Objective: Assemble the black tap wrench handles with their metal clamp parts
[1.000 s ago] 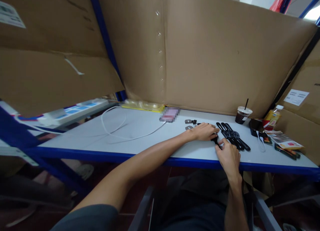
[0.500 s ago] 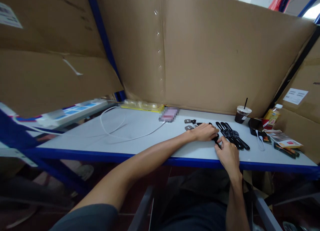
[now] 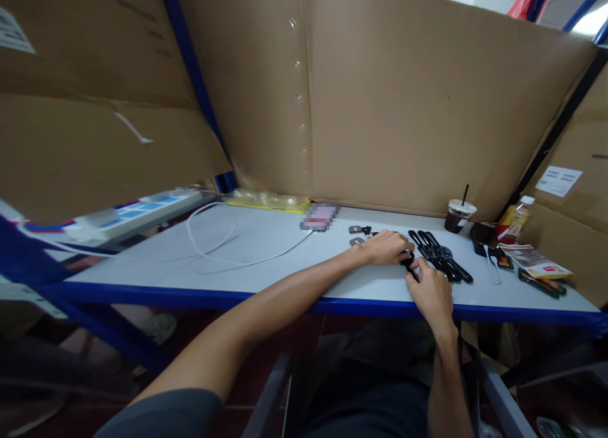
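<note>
- Right hand (image 3: pixel 430 292): nearest the blue front edge of the surface (image 3: pixel 285 270), fingers curled, thumb and forefinger pinching the near end of a small black part (image 3: pixel 411 267).
- Black part: lying on the surface between the two hands; its shape is too hidden to catalogue.
- Left hand (image 3: pixel 387 248): palm down, fingers bent over the far end of the same part, apparently gripping it.
- Black strap-shaped pieces (image 3: pixel 441 256): a fanned cluster just right of the hands, flat on the surface.
- Metal clips (image 3: pixel 357 235): two, just beyond the left hand.
- White cable (image 3: pixel 223 251): looped, well to the left.
- Iced-coffee cup (image 3: pixel 458 216): lidded, with a straw, upright near the back.
- Bottle (image 3: pixel 513 221): right of the cup.
- Cardboard wall (image 3: pixel 403 109): behind everything.
</note>
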`<act>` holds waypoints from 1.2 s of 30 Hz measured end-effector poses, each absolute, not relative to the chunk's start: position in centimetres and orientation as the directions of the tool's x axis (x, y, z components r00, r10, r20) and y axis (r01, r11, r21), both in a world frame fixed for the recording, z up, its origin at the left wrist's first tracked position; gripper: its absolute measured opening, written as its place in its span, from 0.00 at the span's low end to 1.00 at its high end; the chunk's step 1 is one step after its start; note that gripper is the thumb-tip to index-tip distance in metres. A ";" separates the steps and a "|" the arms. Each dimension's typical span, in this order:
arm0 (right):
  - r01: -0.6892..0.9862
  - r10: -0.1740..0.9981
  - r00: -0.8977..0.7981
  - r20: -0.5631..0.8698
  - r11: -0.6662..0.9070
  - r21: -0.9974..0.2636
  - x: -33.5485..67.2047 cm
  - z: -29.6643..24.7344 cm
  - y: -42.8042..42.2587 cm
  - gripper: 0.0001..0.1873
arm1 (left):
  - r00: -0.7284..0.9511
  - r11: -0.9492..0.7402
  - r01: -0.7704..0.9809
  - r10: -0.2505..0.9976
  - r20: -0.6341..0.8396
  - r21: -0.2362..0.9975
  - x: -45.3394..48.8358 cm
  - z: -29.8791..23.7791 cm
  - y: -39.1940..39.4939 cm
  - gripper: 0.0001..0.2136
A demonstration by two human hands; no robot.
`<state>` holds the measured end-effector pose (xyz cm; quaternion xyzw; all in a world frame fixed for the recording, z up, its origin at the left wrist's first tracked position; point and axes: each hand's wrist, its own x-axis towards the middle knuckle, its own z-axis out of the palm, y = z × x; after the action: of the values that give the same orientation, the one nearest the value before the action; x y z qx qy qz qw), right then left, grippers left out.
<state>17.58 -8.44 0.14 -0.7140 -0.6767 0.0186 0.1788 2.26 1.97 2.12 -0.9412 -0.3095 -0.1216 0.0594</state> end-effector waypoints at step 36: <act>0.972 0.977 0.038 0.210 0.012 -0.235 17.7 0.0 -8.5 0.13 | 0.767 -0.813 0.571 0.579 0.279 0.117 2.6 2.3 1.5 0.09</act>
<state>17.72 -8.50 0.02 -0.7027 -0.6934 0.0078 0.1592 2.58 1.55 2.31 -0.9397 -0.3058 -0.1525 -0.0129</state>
